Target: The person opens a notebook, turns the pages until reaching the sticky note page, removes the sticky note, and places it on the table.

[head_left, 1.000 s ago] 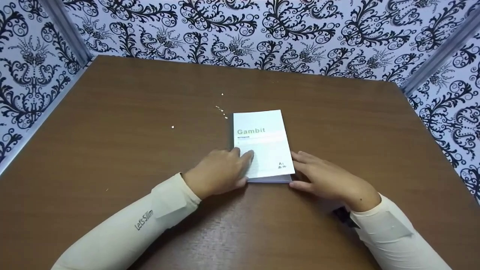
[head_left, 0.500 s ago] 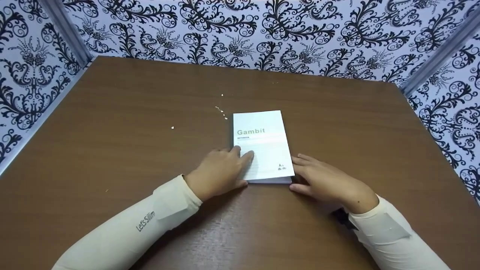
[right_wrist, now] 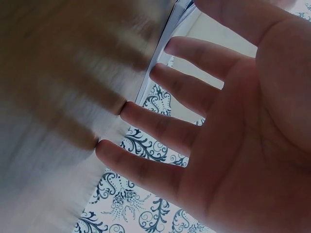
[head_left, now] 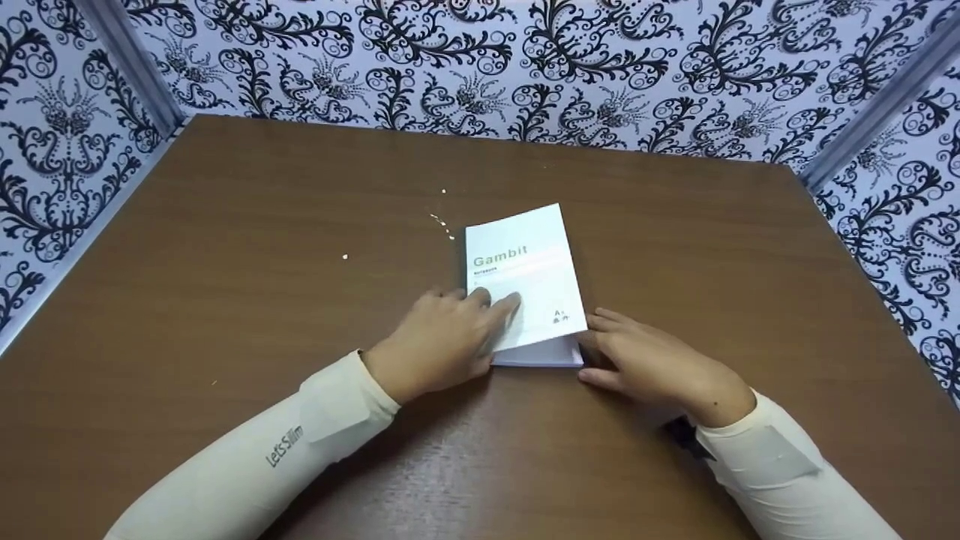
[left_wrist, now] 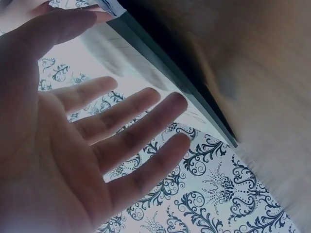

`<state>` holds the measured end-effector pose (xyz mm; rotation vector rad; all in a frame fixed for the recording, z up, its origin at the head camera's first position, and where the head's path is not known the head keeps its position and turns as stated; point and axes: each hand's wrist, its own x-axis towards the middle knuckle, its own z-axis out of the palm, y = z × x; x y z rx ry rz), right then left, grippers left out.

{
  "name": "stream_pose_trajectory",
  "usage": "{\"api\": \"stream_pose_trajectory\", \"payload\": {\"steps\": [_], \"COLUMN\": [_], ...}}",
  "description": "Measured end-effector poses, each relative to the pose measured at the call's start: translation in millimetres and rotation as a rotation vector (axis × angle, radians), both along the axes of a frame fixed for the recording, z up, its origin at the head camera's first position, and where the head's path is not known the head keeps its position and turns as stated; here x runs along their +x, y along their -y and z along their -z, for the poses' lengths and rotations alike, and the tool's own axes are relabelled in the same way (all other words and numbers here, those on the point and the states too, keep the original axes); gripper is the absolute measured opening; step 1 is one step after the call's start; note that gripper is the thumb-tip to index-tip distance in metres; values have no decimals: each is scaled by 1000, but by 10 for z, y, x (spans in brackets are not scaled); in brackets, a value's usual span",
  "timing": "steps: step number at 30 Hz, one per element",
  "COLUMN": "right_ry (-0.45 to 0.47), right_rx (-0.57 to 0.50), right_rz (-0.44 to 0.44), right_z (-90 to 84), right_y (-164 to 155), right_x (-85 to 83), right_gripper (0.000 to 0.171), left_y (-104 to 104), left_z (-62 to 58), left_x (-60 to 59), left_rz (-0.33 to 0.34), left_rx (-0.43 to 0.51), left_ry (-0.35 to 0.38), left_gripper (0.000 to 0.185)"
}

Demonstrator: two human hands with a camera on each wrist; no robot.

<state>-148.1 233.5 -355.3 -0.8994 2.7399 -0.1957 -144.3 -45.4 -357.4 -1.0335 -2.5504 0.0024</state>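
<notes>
Notebook [head_left: 517, 232] on the brown table [head_left: 300, 187], cover [head_left: 547, 304] raised higher at right than before, more pages [head_left: 538, 353] showing, left hand [head_left: 442, 337] spread over left edge, right hand [head_left: 652, 356] spread at right edge.

In front of you, the surface [head_left: 300, 180] carries a notebook [head_left: 521, 232]. Its pages [head_left: 544, 353] lie beneath its cover, with a gap between the two at the near edge. Your left grip [head_left: 444, 337] reaches over the near left corner of the notebook; your right grip [head_left: 660, 358] rests just beside its right edge. Left of the notebook's far corner you have a short trail of scraps [head_left: 439, 221], with a speck [head_left: 443, 191] behind it and a crumb [head_left: 345, 256] farther left. A back panel [head_left: 465, 82] stands behind the surface, a left panel [head_left: 64, 172] and a right panel [head_left: 915, 202] along its sides.
</notes>
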Motion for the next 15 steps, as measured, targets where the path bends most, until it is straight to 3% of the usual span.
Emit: {"api": "stream_pose_trajectory", "payload": {"steps": [5,15], "right_ry": [-15,-5], "right_rx": [0,1], "right_rz": [-13,-4], "right_z": [7,-9], "right_y": [-1,-8], "right_x": [-6,19], "right_gripper": [58,59], "left_y": [-25,-112], "left_z": [-40,-124], "left_x": [22,44], "left_rz": [-64,-141], "left_rx": [7,182], "left_ry": [4,77], "left_gripper": [72,77]}}
